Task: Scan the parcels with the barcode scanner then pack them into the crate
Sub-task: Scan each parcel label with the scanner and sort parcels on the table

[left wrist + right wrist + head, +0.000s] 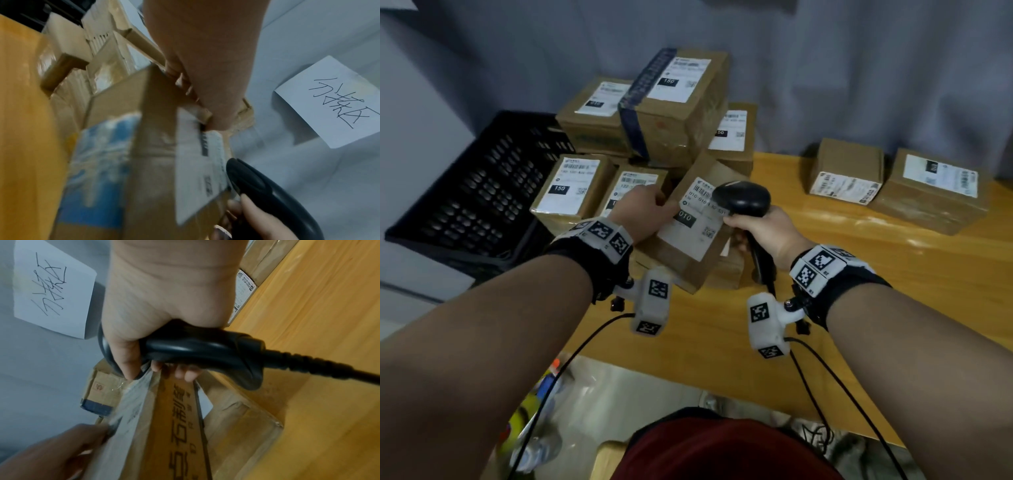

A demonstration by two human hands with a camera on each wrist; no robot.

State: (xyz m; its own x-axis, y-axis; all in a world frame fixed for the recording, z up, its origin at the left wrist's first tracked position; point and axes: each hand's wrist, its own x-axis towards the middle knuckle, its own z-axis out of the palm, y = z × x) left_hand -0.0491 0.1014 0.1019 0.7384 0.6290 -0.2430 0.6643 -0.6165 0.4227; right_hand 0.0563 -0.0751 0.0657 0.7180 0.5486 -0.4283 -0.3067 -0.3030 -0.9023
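Note:
My left hand [645, 210] grips the top left edge of a brown cardboard parcel [688, 253] with a white label marked 010, held tilted above the wooden table [859, 291]. My right hand [763, 233] holds a black barcode scanner [741, 198] by its handle, its head right over the label's barcode. In the left wrist view my left hand [205, 100] clamps the parcel [156, 146] at its upper edge, and the scanner [267, 191] shows at lower right. The right wrist view has my right hand [164, 313] wrapped round the scanner handle [205, 350] above the parcel [174, 434].
A black perforated crate [482, 192] stands at the left beside the table. Several labelled parcels [674, 102] are stacked behind my hands. Two more parcels [931, 192] sit at the right rear. A handwritten paper sign [333, 100] hangs on the grey curtain.

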